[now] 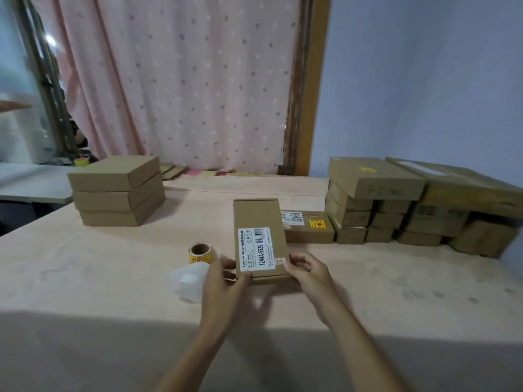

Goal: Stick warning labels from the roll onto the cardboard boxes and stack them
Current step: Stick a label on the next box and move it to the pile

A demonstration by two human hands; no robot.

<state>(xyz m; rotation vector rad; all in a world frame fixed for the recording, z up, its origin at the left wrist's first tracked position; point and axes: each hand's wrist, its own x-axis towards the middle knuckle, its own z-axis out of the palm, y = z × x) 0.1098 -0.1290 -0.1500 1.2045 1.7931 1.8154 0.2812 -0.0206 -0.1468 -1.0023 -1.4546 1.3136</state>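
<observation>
A long cardboard box (259,219) with a white printed label lies flat in the middle of the table (99,267). My left hand (223,281) grips its near left corner and my right hand (308,271) grips its near right corner. The label roll (199,252), yellow and red on a brown core, stands just left of the box. A strip of white backing paper (188,281) trails from it beside my left hand. Behind the box lies another box (308,226) bearing a yellow and red warning label.
Three flat cardboard boxes (119,190) are stacked at the back left. A large pile of cardboard boxes (396,202) fills the back right against the blue wall. A pink dotted curtain (181,80) hangs behind the table.
</observation>
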